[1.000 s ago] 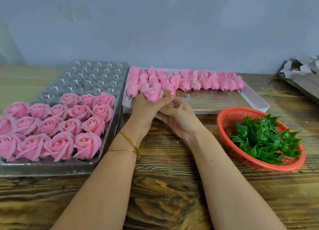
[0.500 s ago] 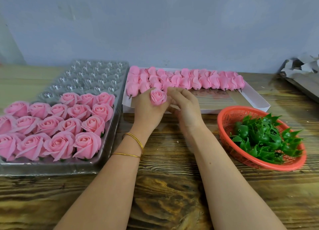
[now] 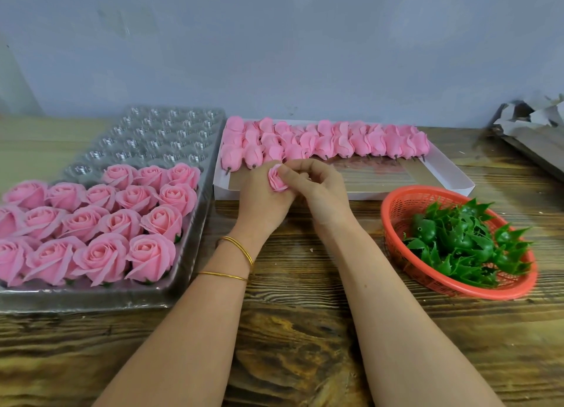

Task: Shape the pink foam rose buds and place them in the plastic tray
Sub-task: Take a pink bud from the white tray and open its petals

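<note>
A pink foam rose bud (image 3: pixel 276 181) is held above the table between both hands. My left hand (image 3: pixel 262 202) grips it from below and behind, and my right hand (image 3: pixel 317 190) pinches its petals with fingertips on the bud's right side. The clear plastic tray (image 3: pixel 171 129) lies at the left, its near rows filled with several shaped pink roses (image 3: pixel 122 223) and its far cups bare. A white cardboard box (image 3: pixel 442 174) behind my hands holds several rows of unshaped pink buds (image 3: pixel 335 141).
An orange plastic basket (image 3: pixel 406 199) of green plastic calyxes (image 3: pixel 464 242) stands at the right on the wooden table (image 3: pixel 293 330). Crumpled grey paper and cardboard (image 3: pixel 531 123) lie at the far right. A grey wall rises behind everything.
Both hands have shifted slightly while working the bud; my right hand's fingers moved from beside the bud onto its petals, and the bud has turned to face more to the right.
</note>
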### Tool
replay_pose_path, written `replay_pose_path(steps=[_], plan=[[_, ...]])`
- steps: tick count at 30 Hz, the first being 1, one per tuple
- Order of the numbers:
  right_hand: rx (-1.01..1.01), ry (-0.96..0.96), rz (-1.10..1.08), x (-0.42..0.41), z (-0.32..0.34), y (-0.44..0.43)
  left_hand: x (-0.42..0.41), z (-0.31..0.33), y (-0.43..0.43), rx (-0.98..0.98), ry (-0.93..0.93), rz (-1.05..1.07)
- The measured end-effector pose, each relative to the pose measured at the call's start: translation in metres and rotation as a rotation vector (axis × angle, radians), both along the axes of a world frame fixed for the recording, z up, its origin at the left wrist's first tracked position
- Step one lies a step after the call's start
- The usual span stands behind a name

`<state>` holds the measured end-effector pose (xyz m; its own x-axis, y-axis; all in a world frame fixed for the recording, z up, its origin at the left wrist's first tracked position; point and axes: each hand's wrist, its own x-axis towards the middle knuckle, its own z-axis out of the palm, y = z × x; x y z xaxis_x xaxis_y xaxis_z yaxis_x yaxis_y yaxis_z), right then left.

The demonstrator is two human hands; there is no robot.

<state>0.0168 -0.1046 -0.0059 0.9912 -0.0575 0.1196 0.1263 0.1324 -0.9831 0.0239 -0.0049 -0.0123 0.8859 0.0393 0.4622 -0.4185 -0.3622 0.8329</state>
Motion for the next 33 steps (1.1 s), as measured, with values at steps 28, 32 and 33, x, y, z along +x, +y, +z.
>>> replay_pose_path(steps=[28,32,33], plan=[[-0.233,-0.174,0.043,-0.01,0.002,0.003,-0.001,0.003,0.0,-0.492,0.202,-0.129],[-0.208,-0.157,0.081,-0.01,0.004,0.001,0.0,0.003,0.004,-0.464,0.212,-0.132],[-0.207,-0.152,0.094,-0.011,0.005,0.001,-0.001,0.003,0.004,-0.464,0.213,-0.137]])
